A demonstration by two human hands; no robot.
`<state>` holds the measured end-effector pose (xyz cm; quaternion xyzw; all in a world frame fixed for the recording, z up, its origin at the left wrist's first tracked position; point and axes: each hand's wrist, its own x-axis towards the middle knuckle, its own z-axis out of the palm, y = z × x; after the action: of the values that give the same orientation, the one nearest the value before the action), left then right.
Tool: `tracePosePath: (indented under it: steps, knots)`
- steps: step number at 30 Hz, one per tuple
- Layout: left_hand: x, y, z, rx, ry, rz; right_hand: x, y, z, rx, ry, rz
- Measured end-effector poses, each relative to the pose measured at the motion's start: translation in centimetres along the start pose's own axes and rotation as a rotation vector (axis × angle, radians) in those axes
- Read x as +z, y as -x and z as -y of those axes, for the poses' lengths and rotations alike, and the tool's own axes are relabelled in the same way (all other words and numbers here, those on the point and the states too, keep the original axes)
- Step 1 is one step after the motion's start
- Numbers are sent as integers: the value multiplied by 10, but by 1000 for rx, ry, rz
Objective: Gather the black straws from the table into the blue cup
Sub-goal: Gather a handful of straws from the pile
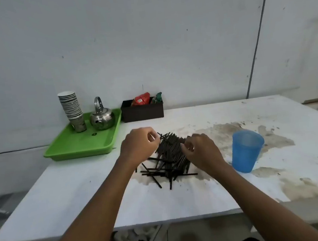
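A heap of short black straws (169, 154) lies in the middle of the white table (84, 194), with loose ones fanning out toward its near side. My left hand (139, 142) is curled at the heap's left edge, fingertips against the straws. My right hand (201, 151) rests on the heap's right side, fingers bent into the straws. Whether either hand has a straw pinched is hard to tell. The translucent blue cup (246, 150) stands upright to the right of my right hand and looks empty.
A green tray (83, 144) at the back left carries a stack of paper cups (71, 108) and a steel kettle (102, 116). A dark box (142, 110) with packets stands against the wall. Brown stains mark the table's right side.
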<state>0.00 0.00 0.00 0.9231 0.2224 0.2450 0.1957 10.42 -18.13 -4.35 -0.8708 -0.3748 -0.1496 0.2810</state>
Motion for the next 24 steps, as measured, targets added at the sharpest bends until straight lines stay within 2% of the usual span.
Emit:
tracePosePath:
  steps: [4,8,15,22,24]
  knots:
    - [30,15,9,80,74,176,17,17,-18,-2,-19,38]
    - [56,26,23,127,-30,246,26,26,-39,-141,14,77]
    - [79,37,33,93,-97,139,36,34,-45,-138,-76,2]
    - [81,36,28,62,-149,5,38,33,-51,-31,-67,44]
    - [79,38,25,48,-158,50,39,32,-52,-3,-83,79]
